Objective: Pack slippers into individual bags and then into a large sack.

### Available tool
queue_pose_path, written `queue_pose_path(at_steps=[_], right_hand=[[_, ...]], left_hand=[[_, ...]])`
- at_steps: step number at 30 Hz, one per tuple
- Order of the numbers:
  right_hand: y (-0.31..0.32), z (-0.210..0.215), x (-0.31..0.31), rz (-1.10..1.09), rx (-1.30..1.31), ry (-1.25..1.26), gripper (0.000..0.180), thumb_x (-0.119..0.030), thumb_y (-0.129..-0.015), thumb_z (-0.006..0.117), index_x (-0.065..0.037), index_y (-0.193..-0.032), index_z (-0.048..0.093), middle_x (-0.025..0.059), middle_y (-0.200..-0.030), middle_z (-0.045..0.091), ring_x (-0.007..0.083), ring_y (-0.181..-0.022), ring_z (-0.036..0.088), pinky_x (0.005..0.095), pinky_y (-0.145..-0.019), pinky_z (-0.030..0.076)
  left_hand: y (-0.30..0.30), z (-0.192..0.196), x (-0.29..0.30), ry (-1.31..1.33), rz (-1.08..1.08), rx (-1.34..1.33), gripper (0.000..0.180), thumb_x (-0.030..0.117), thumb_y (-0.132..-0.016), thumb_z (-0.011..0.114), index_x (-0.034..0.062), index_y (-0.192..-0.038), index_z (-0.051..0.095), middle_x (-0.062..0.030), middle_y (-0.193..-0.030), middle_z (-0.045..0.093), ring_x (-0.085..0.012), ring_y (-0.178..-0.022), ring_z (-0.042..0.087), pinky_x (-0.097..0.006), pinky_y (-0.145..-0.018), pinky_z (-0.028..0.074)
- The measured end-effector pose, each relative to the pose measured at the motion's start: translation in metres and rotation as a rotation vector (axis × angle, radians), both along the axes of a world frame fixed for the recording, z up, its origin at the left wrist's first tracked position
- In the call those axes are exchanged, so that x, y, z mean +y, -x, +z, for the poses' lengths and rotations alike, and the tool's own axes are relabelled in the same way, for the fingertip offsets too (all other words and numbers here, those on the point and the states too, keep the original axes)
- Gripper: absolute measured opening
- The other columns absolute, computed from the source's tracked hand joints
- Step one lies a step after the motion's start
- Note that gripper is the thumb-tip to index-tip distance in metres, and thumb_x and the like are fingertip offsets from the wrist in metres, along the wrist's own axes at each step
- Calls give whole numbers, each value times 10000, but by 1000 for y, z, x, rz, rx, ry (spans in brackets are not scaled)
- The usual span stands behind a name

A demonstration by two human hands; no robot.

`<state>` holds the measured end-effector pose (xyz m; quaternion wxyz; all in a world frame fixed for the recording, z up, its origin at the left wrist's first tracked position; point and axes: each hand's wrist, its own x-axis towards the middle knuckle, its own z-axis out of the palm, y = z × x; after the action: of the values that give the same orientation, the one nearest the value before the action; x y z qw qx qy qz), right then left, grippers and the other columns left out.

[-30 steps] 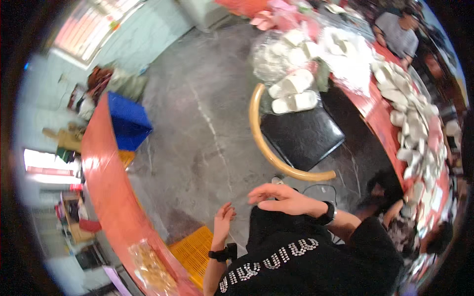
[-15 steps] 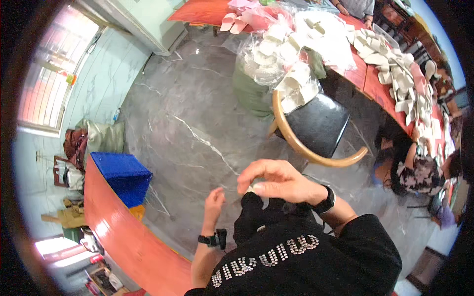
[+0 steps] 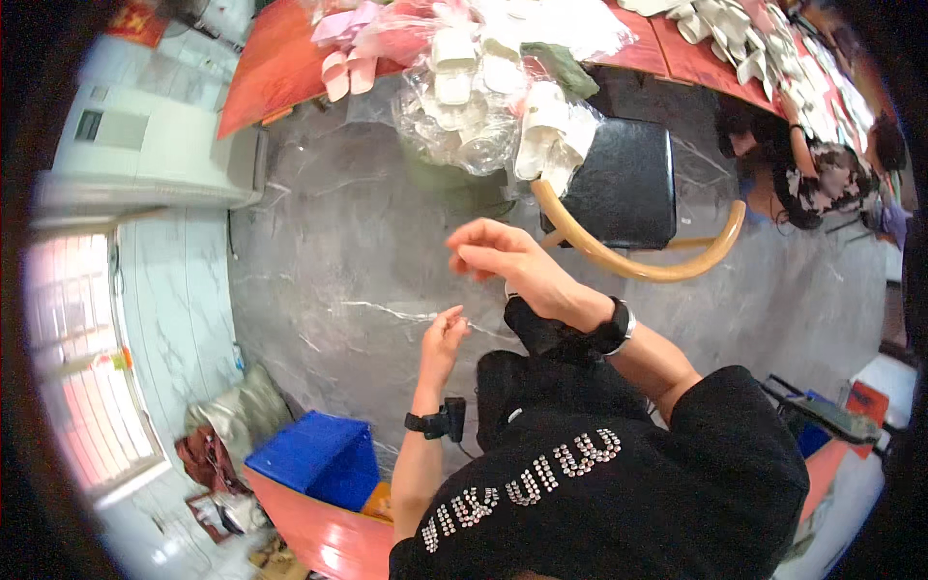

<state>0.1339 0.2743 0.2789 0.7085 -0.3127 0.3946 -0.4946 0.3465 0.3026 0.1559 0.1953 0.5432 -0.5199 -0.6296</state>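
Observation:
Over the grey floor, my left hand (image 3: 445,340) is raised with its fingers loosely curled in and nothing visible in them. My right hand (image 3: 501,263) is farther forward and to the right, touching nothing. Its fingers are loosely bent with the thumb underneath, and no object shows in it. Nearest to it is a chair with a black seat (image 3: 623,184) and a curved wooden rail (image 3: 643,266). White slippers (image 3: 543,126) in clear plastic lie piled beside and partly over the seat.
A red table (image 3: 275,68) runs along the back, with pink slippers (image 3: 348,73) at its edge and many white slippers (image 3: 749,43) at right. Another person (image 3: 836,169) is at the right. A blue bin (image 3: 314,454) stands by a red tabletop (image 3: 333,541) at lower left.
My view has turned and shifted, so the chair and back table sit farther left and higher. Both hands have moved up in the picture, and my right hand's fingers have drawn closer together.

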Motion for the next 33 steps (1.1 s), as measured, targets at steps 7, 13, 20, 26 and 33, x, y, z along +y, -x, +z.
queue_pose_path(at_steps=[7,13,20,26,33], right_hand=[[-30,-13,-96,-382,-145,-80,351,-197,-839,523,-116,-1165,421,26,-1072,468,107,-931,467,246,-735,396],[-20,-105,-202,-1089,-135,-431,518,-172,-776,536,-101,-1241,318,87,-1192,380,190,-1042,395,331,-824,351],[15,-217,-263,-1362,658,-1013,651,-192,-720,553,-29,-1273,249,227,-1276,283,366,-1157,323,425,-964,281],[93,-310,-237,-1428,783,-1276,755,-248,-708,578,7,-1302,188,231,-1297,253,371,-1183,298,422,-976,278],[171,-382,-218,-1408,794,-1131,695,-196,-678,543,-10,-1279,249,226,-1267,352,375,-1175,326,452,-963,282]], left_hand=[[-25,-3,-108,-202,-29,-90,318,167,-824,513,18,-1105,515,-44,-907,570,-108,-744,533,-225,-640,411],[-15,-13,-232,-186,-285,-107,312,147,-811,523,23,-1097,518,-47,-908,573,-106,-739,536,-227,-634,414],[34,-22,-315,-148,-517,-185,293,131,-804,529,37,-1082,534,-34,-868,580,-98,-704,540,-222,-596,407],[74,-55,-330,-117,-636,-187,285,142,-818,524,15,-1072,533,-32,-838,577,-112,-720,537,-241,-644,429],[109,-77,-322,-337,-668,-294,278,146,-828,516,15,-1072,537,-36,-828,578,-112,-729,540,-245,-686,439]])
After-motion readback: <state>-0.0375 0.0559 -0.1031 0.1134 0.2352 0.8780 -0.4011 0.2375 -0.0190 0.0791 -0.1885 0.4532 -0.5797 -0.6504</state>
